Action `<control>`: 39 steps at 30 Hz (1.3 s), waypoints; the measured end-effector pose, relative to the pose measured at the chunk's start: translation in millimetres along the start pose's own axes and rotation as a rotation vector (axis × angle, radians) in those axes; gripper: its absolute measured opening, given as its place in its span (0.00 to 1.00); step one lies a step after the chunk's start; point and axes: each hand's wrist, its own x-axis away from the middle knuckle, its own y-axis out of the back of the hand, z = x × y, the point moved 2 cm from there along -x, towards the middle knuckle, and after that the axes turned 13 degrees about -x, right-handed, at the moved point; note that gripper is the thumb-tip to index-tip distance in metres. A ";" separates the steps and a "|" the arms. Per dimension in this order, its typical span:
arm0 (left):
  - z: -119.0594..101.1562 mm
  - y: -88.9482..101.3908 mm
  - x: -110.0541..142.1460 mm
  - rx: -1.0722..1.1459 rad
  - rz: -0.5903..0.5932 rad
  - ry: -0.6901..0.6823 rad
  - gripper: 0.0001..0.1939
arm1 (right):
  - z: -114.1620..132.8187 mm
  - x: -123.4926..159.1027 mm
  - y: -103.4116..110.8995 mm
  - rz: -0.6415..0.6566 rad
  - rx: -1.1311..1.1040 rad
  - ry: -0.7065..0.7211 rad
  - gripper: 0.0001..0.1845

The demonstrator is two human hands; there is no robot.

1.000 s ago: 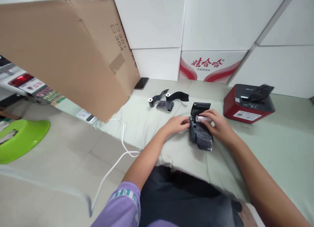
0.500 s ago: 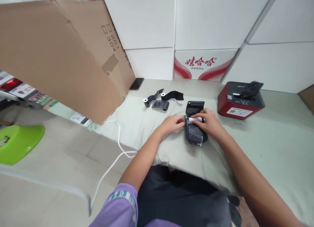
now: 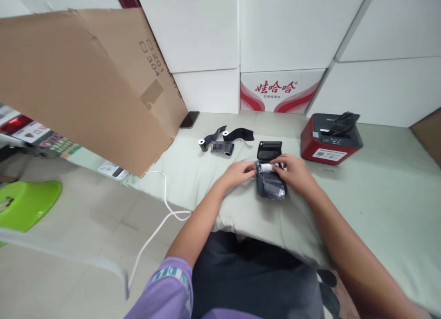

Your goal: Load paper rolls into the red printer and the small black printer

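Observation:
A small dark portable printer [image 3: 260, 183] lies on the cloth-covered table in front of me, its black lid [image 3: 269, 150] flipped up on the far side. In its open bay sits a white paper roll [image 3: 266, 167]. A dark, shiny sheet [image 3: 274, 189] covers the near part of the printer. My left hand [image 3: 240, 174] is closed at the printer's left edge, fingertips against its side. Fingers and thumb of my right hand [image 3: 294, 171] are on the right end of the roll, hiding that end.
Behind the printer lie rolls with dark unrolled strips [image 3: 241, 134]. A red and black label printer [image 3: 324, 147] stands at right, a phone [image 3: 189, 120] at back left. White cartons [image 3: 206, 92] line the back; a brown cardboard box [image 3: 113, 89] leans left. A white cable [image 3: 164, 190] crosses the table's edge.
The white roll now sits lower in the printer's bay, and my right hand's fingers have shifted toward its right end. My left hand stays at the printer's side. The view has shifted slightly.

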 end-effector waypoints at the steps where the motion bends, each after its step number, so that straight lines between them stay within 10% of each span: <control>1: -0.2 0.1 -0.1 -0.005 0.001 0.000 0.08 | 0.1 -0.1 1.2 -0.003 -0.013 -0.005 0.13; 12: -0.5 -1.3 -1.0 -0.023 0.004 -0.017 0.08 | 2.8 2.5 -7.9 -0.047 0.026 0.048 0.09; 18: -6.7 7.2 5.7 -0.065 -0.092 -0.118 0.09 | -12.6 0.4 2.9 -0.406 -0.266 -0.068 0.26; 23: -22.1 9.4 14.2 -0.063 -0.213 -0.445 0.26 | -32.4 -6.7 -4.1 -0.226 -0.698 -0.132 0.28; 31: -27.7 -4.0 14.0 -0.082 -0.463 -0.508 0.14 | -28.1 1.3 8.8 0.046 -0.760 -0.084 0.11; 39: -19.0 -12.3 2.2 0.360 -0.230 -0.097 0.30 | -36.4 6.7 16.6 0.238 -0.651 -0.281 0.31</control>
